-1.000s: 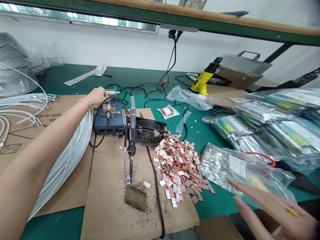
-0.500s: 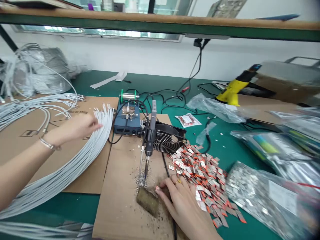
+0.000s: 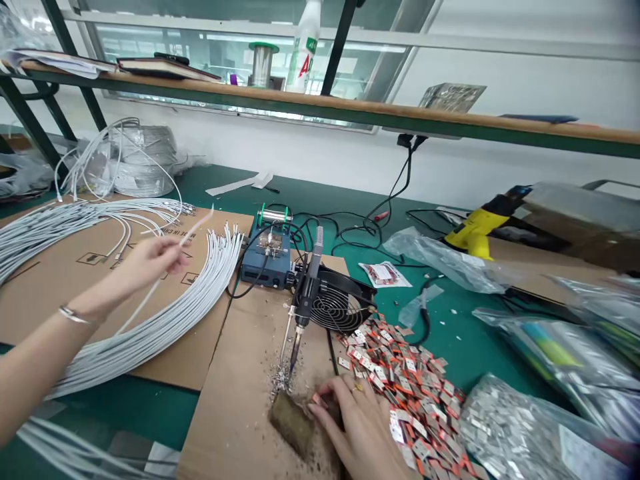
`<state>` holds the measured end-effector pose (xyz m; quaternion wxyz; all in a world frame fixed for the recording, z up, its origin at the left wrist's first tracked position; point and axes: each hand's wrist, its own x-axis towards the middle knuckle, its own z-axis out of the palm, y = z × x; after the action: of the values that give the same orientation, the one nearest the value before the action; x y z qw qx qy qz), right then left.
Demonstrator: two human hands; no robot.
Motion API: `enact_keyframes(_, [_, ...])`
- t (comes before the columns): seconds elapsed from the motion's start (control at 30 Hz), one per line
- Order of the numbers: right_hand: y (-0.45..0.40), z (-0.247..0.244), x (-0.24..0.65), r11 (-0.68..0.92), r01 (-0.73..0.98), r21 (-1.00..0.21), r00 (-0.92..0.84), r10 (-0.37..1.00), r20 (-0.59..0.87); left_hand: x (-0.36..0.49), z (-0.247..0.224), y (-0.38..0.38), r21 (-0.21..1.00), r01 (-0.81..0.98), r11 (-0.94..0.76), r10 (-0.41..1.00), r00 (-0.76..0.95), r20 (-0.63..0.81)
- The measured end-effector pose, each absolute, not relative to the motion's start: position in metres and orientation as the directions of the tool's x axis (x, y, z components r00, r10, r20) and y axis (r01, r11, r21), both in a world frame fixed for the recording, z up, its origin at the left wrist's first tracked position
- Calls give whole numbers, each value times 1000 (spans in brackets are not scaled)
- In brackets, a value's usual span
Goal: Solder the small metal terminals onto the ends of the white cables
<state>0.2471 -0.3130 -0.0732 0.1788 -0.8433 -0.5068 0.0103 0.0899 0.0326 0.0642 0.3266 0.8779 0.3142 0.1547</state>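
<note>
The left hand [image 3: 160, 257] pinches one white cable [image 3: 199, 225], whose tip sticks out beyond the grip; the cable bundle [image 3: 200, 287] curves below and right of it. The right hand [image 3: 357, 417] has thumb and forefinger closed on a small orange-edged plate [image 3: 317, 400], brown block [image 3: 291, 425] just left, plate pile [image 3: 407, 387] right, soldering iron [image 3: 307, 297] beyond.

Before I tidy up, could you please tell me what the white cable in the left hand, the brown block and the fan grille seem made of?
White cable: probably matte plastic sheathing, judging by its even, pale surface. Brown block: perhaps sponge or foam, from its dull, uneven surface. Fan grille: likely dark metal wire, given its thin concentric rings.
</note>
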Motion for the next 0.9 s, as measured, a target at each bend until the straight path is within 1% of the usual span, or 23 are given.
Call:
enact_keyframes(0.03, [-313, -73, 248, -425, 849, -315, 489, 857, 161, 90, 75, 30, 763, 387, -518, 672, 736, 83])
enact_keyframes(0.07, [-313, -72, 248, -420, 849, -319, 485, 861, 157, 90, 87, 26, 829, 318, -459, 683, 723, 101])
enact_keyframes(0.13, [-310, -68, 247, -413, 851, -326, 477, 867, 147, 93, 116, 14, 906, 178, -384, 687, 710, 152])
enact_keyframes(0.17, [-309, -65, 246, -414, 850, -327, 477, 868, 141, 96, 132, 7, 952, 49, -302, 672, 719, 176])
enact_keyframes(0.2, [-308, -62, 245, -418, 848, -326, 479, 867, 135, 99, 147, -2, 961, -73, -267, 662, 711, 238])
enact_keyframes(0.3, [-304, -54, 241, -443, 841, -312, 497, 860, 117, 111, 181, -29, 957, -195, -215, 619, 730, 288])
enact_keyframes(0.33, [-304, -52, 239, -453, 838, -304, 503, 857, 111, 114, 184, -40, 956, -234, -176, 602, 743, 293])
enact_keyframes(0.37, [-303, -51, 238, -466, 835, -293, 513, 851, 110, 116, 182, -52, 955, -279, -96, 584, 762, 281])
enact_keyframes(0.4, [-303, -49, 237, -482, 832, -276, 525, 844, 110, 115, 174, -65, 955, -294, 36, 576, 787, 220])
enact_keyframes(0.43, [-304, -49, 236, -497, 829, -254, 536, 837, 112, 113, 161, -78, 941, -262, 217, 534, 838, 110])
enact_keyframes(0.47, [-304, -48, 236, -510, 828, -234, 544, 831, 113, 108, 143, -92, 900, -197, 388, 429, 903, 12])
enact_keyframes(0.5, [-304, -48, 235, -519, 827, -218, 549, 828, 112, 102, 122, -105, 841, -63, 538, 263, 960, -97])
enact_keyframes(0.53, [-305, -48, 235, -521, 827, -210, 549, 828, 110, 95, 99, -117, 781, 99, 617, 116, 970, -214])
enact_keyframes(0.57, [-305, -47, 235, -518, 828, -214, 547, 831, 106, 88, 76, -126, 742, 201, 640, 58, 950, -307])
enact_keyframes(0.6, [-306, -46, 236, -509, 830, -228, 540, 835, 103, 82, 54, -133, 731, 275, 625, 56, 918, -393])
enact_keyframes(0.63, [-307, -45, 237, -495, 832, -249, 532, 841, 105, 76, 36, -138, 736, 310, 601, 76, 895, -439])
enact_keyframes(0.7, [-308, -42, 239, -463, 829, -312, 519, 846, 123, 68, 9, -142, 782, 386, 490, 113, 861, -495])
enact_keyframes(0.73, [-309, -40, 239, -446, 819, -362, 519, 845, 133, 66, 0, -142, 804, 403, 437, 135, 854, -502])
enact_keyframes(0.8, [-311, -35, 238, -411, 755, -511, 542, 830, 133, 62, -9, -141, 845, 407, 348, 160, 862, -481])
enact_keyframes(0.9, [-315, -25, 225, -333, 560, -759, 584, 808, 76, 55, -16, -144, 889, 383, 251, 144, 894, -425])
